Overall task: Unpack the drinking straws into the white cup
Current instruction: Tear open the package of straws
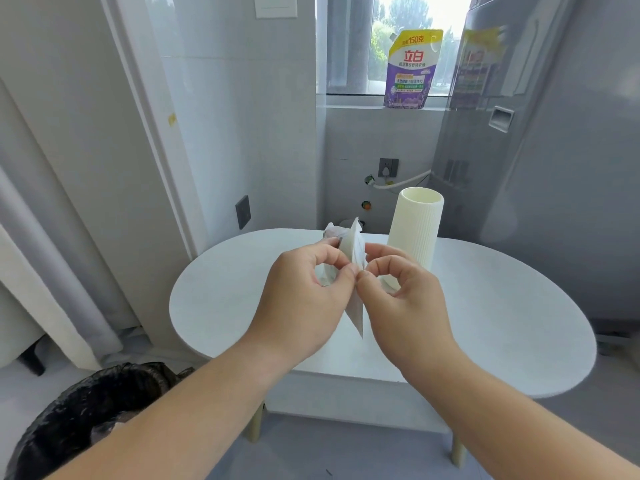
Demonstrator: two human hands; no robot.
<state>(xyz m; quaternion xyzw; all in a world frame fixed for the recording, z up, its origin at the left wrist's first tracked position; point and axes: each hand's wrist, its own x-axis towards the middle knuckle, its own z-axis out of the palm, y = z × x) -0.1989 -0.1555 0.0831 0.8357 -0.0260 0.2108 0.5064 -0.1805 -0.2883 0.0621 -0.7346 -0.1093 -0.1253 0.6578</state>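
Note:
Above the middle of the white oval table (502,323) I hold a thin white paper straw packet (356,308), standing roughly upright. My left hand (308,296) pinches its left side between thumb and fingers. Facing it, my right hand (405,292) pinches the right side at about the same height. The packet's top flares open above my fingers; I cannot tell what is inside. The tall ribbed white cup (415,226) stands upright on the table just behind my right hand, with its mouth open.
A black bin bag (90,414) sits on the floor at lower left. A purple detergent pouch (412,71) stands on the window sill behind. A grey appliance (554,150) rises at the right, a curtain (41,271) hangs left.

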